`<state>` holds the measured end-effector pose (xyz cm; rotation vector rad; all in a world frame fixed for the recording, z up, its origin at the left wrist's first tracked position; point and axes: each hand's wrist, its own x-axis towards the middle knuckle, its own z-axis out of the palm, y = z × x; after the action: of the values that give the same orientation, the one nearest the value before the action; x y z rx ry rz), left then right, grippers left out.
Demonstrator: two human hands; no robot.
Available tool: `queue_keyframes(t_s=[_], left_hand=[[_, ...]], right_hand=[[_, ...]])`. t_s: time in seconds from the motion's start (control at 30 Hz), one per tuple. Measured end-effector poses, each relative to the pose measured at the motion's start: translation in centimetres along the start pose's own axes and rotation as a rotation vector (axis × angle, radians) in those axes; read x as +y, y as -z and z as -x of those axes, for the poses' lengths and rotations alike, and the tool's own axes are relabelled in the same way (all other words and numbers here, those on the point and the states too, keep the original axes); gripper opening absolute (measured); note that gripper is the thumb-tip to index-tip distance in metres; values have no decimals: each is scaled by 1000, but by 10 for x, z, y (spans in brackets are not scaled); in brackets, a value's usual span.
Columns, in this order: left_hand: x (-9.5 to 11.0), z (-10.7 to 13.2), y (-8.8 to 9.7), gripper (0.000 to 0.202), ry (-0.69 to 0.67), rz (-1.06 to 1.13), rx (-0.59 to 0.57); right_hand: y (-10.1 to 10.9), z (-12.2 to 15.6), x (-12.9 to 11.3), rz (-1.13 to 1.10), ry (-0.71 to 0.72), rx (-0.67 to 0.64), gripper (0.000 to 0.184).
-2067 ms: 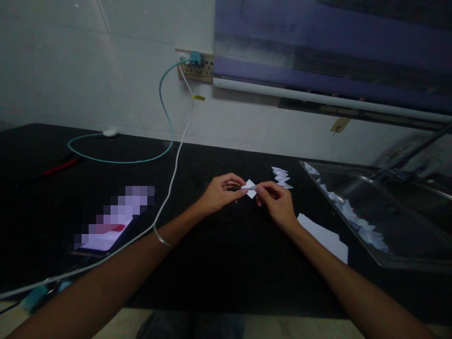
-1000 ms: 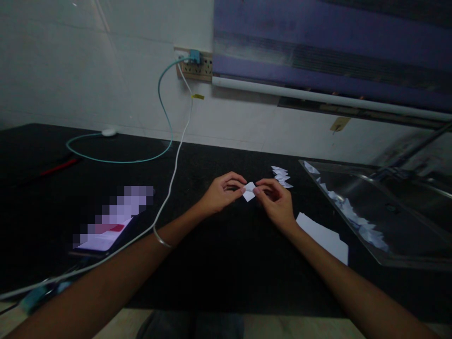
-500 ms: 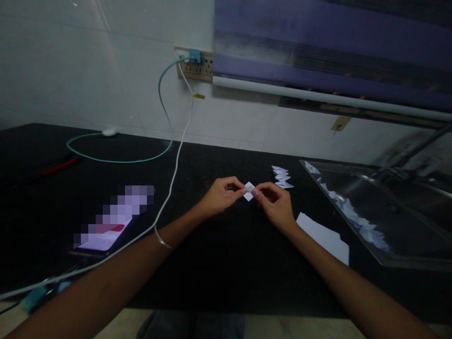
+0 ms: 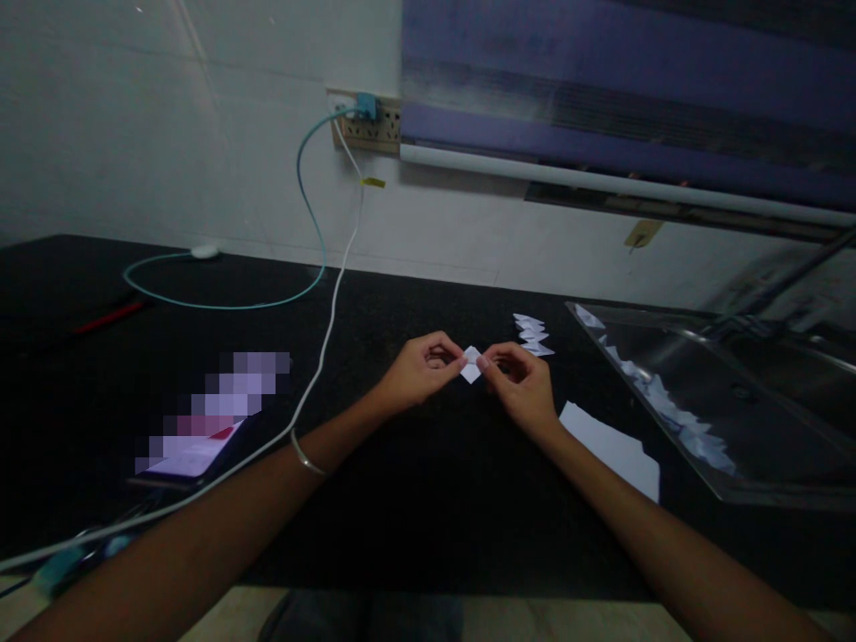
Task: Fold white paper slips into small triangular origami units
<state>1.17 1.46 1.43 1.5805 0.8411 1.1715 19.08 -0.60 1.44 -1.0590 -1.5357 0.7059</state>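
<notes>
Between my two hands, a small folded piece of white paper (image 4: 472,366) is held just above the black countertop, its shape close to a diamond. My left hand (image 4: 426,367) pinches its left corner between thumb and fingers. The right corner is pinched the same way by my right hand (image 4: 518,379). Beyond the right hand lies a short row of pointed folded paper pieces (image 4: 533,335). A stack of white paper sheets (image 4: 612,450) rests beside my right wrist, partly hidden by the forearm.
A metal sink (image 4: 755,392) is at the right, with many folded paper pieces (image 4: 662,401) along its left rim. A phone (image 4: 201,446) lies at the left. A white cable (image 4: 327,330) crosses my left forearm; a teal cable (image 4: 227,307) loops behind.
The fingers have shifted slightly on the folded paper, and its upper edge looks a little different. Both hands stay in nearly the same place.
</notes>
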Motion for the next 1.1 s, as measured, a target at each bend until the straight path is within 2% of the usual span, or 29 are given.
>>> queue_keyframes(t_s=[0.27,0.53,1.1], left_hand=[[1,-1,1,14,16,11,-6],[-3,0,0,14,25,-9,-42],[2,-1,-2,15,48,25,8]], right_hand=[[-1,3,-6,-7,4,-49,17],[-2,3,-3,9,-9,-35,18],[-4,3,-2,-54,-67,-15,20]])
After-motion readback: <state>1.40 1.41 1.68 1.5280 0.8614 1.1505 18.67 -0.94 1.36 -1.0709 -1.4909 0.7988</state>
